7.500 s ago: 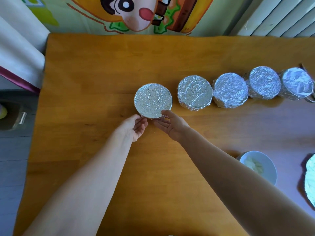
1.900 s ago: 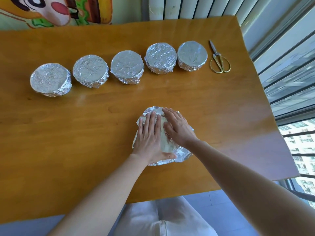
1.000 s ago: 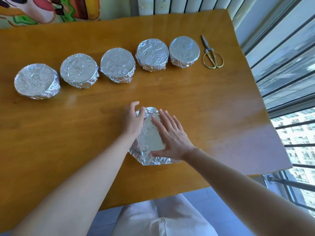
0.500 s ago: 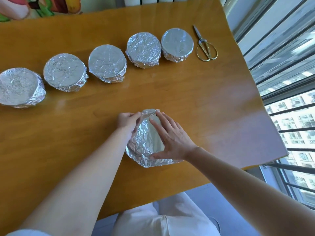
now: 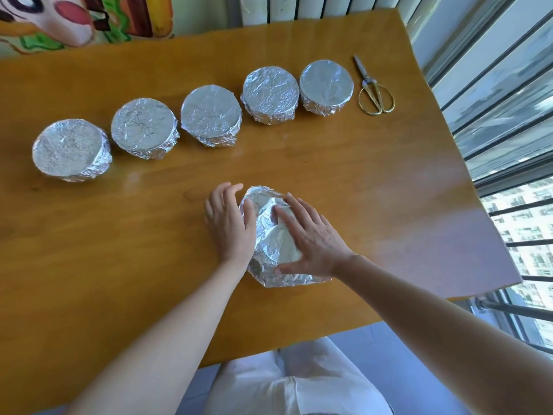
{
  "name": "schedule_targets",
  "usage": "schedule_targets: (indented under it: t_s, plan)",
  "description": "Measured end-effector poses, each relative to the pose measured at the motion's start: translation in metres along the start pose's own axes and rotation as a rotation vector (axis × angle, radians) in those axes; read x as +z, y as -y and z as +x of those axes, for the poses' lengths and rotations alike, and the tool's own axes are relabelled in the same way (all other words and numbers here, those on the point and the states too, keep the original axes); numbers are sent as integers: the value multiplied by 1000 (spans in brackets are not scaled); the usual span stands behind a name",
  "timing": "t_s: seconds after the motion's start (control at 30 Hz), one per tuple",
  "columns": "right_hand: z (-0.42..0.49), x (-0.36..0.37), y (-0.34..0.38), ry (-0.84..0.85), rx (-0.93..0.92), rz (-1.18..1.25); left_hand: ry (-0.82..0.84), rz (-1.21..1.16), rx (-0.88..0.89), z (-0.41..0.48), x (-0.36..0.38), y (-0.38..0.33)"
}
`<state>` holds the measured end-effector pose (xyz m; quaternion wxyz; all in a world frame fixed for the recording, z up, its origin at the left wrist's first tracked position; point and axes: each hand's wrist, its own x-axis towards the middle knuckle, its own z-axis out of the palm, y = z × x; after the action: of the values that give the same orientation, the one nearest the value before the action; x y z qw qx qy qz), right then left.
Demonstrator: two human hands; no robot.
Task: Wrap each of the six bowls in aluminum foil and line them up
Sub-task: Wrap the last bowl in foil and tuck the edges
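Observation:
Several foil-wrapped bowls stand in a row across the far half of the wooden table, from the leftmost wrapped bowl to the rightmost wrapped bowl. Nearer to me lies another bowl under crumpled foil, its foil loose at the front edge. My left hand presses flat against the left side of that foil. On its top and right side rests my right hand, fingers spread. The bowl itself is hidden by the foil.
Gold-handled scissors lie just right of the row, near the table's right edge. The table's near edge runs just below my forearms, with my white-clad lap beneath. A window with railings is on the right.
My left hand has slid from the top-left corner of the foil down along its left side, now flat. The right hand stays on top. The view has shifted slightly.

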<state>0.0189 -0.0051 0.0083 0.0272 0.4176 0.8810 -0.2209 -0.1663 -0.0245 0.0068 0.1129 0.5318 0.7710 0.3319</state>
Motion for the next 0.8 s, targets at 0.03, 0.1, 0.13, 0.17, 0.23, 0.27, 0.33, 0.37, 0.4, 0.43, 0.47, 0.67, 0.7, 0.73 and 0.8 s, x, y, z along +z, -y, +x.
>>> schedule_targets:
  t_s: [0.03, 0.1, 0.13, 0.17, 0.23, 0.27, 0.33, 0.37, 0.4, 0.43, 0.47, 0.67, 0.7, 0.73, 0.8]
  plan:
    - [0, 0, 0, -4, -2, 0, 57, -8, 66, -3, -1, 1]
    - [0, 1, 0, -12, -2, 4, 209, -7, 221, -10, 0, 1]
    - [0, 1, 0, -13, -4, 7, 270, 13, 264, -13, 2, 2]
    - [0, 1, 0, -12, -5, 9, 324, 36, 261, -16, 5, 4]
    - [1, 1, 1, -5, -3, 8, 421, 39, 137, -18, 8, 8]
    - [1, 1, 1, -1, 2, 8, 456, -5, 58, -18, 10, 10]
    - [0, 1, 1, -3, 8, 14, 489, -112, -27, -18, 10, 15]
    - [0, 1, 1, -6, 8, 17, 492, -146, -44, -17, 10, 17]
    - [0, 1, 1, -8, 9, 21, 493, -164, -55, -17, 9, 19]
    - [0, 2, 0, -11, 10, 25, 497, -168, -72, -17, 8, 19]
    - [0, 2, 0, -15, 10, 29, 491, -168, -90, -17, 7, 17]
    - [-1, -3, 1, -17, 27, 122, 442, -173, -301, -18, -7, 10]
    - [-1, -5, 2, -32, 24, 139, 425, -149, -280, -19, -10, 13]
    - [-1, -6, 2, -54, 21, 153, 391, -123, -261, -20, -11, 15]
    - [-2, -9, 2, -113, 27, 190, 274, -78, -205, -22, -16, 15]
